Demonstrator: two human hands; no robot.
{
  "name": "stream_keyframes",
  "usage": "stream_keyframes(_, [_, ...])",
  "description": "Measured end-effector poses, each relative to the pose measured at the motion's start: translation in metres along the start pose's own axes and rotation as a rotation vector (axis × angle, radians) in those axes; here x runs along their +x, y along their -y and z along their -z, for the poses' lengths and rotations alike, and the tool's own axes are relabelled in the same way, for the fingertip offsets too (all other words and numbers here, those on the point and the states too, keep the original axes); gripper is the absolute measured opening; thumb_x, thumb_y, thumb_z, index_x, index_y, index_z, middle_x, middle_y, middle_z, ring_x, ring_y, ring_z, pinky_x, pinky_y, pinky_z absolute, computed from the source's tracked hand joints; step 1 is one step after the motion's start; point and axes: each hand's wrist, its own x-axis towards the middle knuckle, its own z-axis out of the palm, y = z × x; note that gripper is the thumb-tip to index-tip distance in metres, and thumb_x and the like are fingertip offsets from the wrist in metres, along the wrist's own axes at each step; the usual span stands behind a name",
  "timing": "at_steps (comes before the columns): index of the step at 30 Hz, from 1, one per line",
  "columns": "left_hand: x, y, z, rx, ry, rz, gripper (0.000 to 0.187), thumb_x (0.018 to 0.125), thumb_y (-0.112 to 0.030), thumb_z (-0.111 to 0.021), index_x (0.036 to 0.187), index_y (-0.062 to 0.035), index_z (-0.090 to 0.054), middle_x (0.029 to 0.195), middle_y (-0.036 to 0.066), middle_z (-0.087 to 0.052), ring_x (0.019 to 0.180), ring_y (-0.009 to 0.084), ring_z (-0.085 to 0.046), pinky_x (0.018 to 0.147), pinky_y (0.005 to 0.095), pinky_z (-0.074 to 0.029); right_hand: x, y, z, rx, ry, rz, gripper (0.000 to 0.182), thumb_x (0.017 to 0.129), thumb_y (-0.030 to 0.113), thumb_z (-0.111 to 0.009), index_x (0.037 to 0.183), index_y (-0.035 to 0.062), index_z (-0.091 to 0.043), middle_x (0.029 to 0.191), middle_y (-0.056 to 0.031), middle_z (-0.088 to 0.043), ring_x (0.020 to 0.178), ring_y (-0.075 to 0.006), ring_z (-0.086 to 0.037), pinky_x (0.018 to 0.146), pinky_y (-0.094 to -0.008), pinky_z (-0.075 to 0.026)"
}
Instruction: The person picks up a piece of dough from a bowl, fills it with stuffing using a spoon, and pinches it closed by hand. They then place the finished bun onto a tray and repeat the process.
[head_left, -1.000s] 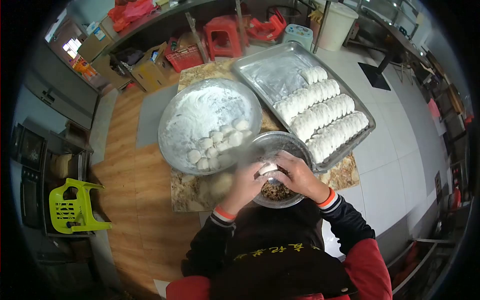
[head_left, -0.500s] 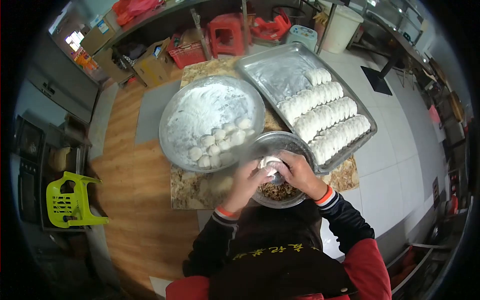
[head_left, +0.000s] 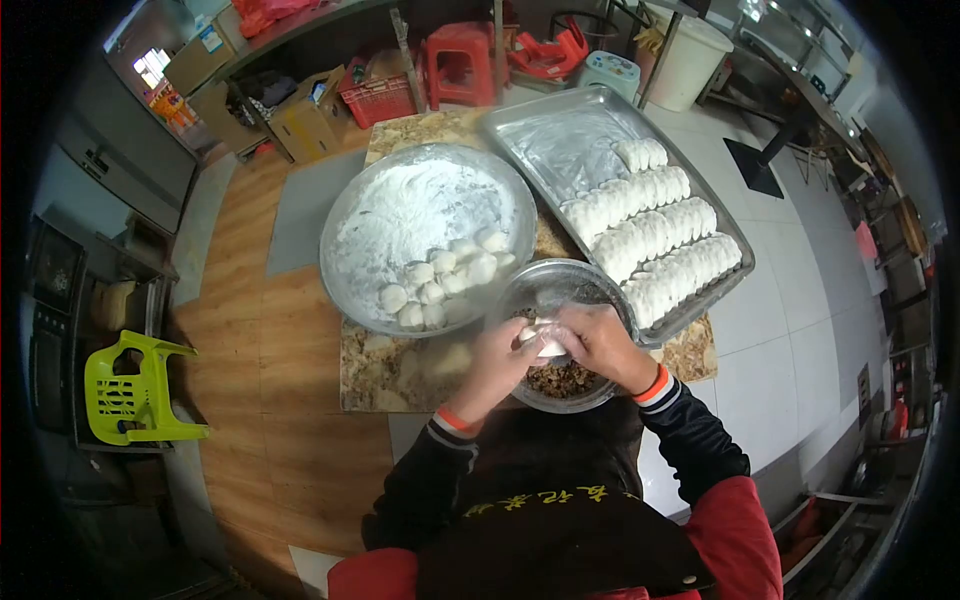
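Observation:
Over a metal bowl point(head_left: 510, 290) of dark minced filling point(head_left: 560, 380), both hands hold one white dumpling point(head_left: 543, 341). My left hand point(head_left: 500, 358) closes on its left side, fingers curled. From the right, my right hand point(head_left: 597, 343) presses its fingertips against the dough. The fingers cover much of the dumpling. Left of the bowl lies a wide round pan point(head_left: 345, 215) with white flour point(head_left: 430, 195) and several round dough pieces point(head_left: 440, 280). A metal tray point(head_left: 550, 140) at the right carries rows of white dumplings point(head_left: 655, 230).
Pan, bowl and tray rest on a marble-patterned table point(head_left: 380, 375). A green plastic chair point(head_left: 135, 390) is at the left. Behind the table are cardboard boxes point(head_left: 305, 120), a red crate point(head_left: 380, 98), a red stool point(head_left: 460, 65) and a white bucket point(head_left: 690, 60).
Both hands stay over the bowl, with the fingers slightly shifted around the dumpling. The whole view has moved a little.

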Motion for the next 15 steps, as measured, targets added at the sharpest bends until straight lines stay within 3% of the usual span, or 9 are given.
stream_keyframes(2, [-0.001, -0.001, -0.005, -0.36, 0.026, -0.007, 0.019, 0.101, -0.008, -0.057, 0.112, 0.0074, -0.059, 0.104, 0.009, -0.065, 0.093, 0.015, -0.067, 0.078, 0.0282, -0.061, 0.004, 0.002, -0.002, 0.171, -0.1, -0.072, 0.024, 0.089, 0.012, -0.067, 0.112, 0.0032, -0.066, 0.097, -0.0193, -0.067, 0.085, -0.0396, -0.066, 0.072, -0.0437, -0.053])
stream_keyframes(5, [0.001, 0.01, 0.002, -0.162, 0.061, -0.016, 0.02, 0.102, -0.009, -0.055, 0.113, 0.0069, -0.059, 0.108, 0.011, -0.065, 0.097, 0.0175, -0.068, 0.079, 0.0283, -0.061, 0.004, 0.005, -0.003, 0.038, -0.063, 0.013, 0.024, 0.09, 0.012, -0.067, 0.112, 0.0022, -0.065, 0.097, -0.02, -0.066, 0.085, -0.0406, -0.066, 0.073, -0.0445, -0.053])
stream_keyframes(8, [-0.003, -0.018, -0.002, 0.009, 0.023, 0.094, 0.021, 0.102, -0.01, -0.054, 0.114, 0.0069, -0.058, 0.113, 0.014, -0.064, 0.096, 0.0202, -0.069, 0.081, 0.0294, -0.062, 0.0, 0.006, -0.001, -0.022, -0.012, -0.004, 0.025, 0.09, 0.012, -0.067, 0.112, 0.0016, -0.064, 0.097, -0.0205, -0.066, 0.087, -0.0421, -0.065, 0.075, -0.0454, -0.053])
stream_keyframes(11, [-0.004, -0.007, -0.007, -0.433, 0.03, 0.021, 0.024, 0.103, -0.013, -0.054, 0.115, 0.007, -0.058, 0.108, 0.012, -0.066, 0.091, 0.0198, -0.071, 0.078, 0.0293, -0.062, 0.005, 0.002, -0.005, 0.123, -0.097, -0.05, 0.023, 0.091, 0.013, -0.065, 0.111, 0.0018, -0.064, 0.097, -0.021, -0.066, 0.087, -0.0432, -0.064, 0.074, -0.0463, -0.052])
stream_keyframes(14, [-0.002, -0.005, -0.002, -0.255, 0.038, 0.118, 0.031, 0.098, -0.014, -0.062, 0.123, 0.0054, -0.06, 0.108, 0.009, -0.067, 0.097, 0.0159, -0.067, 0.081, 0.0274, -0.058, 0.003, 0.01, -0.006, -0.071, -0.036, -0.051, 0.023, 0.089, 0.018, -0.066, 0.108, 0.0061, -0.067, 0.097, -0.0179, -0.069, 0.088, -0.0389, -0.066, 0.072, -0.0447, -0.054])
stream_keyframes(15, [-0.001, -0.007, -0.001, -0.115, 0.06, 0.1, 0.028, 0.1, -0.013, -0.059, 0.121, 0.0057, -0.06, 0.108, 0.01, -0.067, 0.095, 0.0165, -0.068, 0.08, 0.0276, -0.059, 0.002, 0.01, -0.005, -0.054, -0.016, -0.066, 0.021, 0.089, 0.018, -0.066, 0.107, 0.006, -0.068, 0.096, -0.0179, -0.068, 0.088, -0.0387, -0.067, 0.072, -0.0445, -0.054])
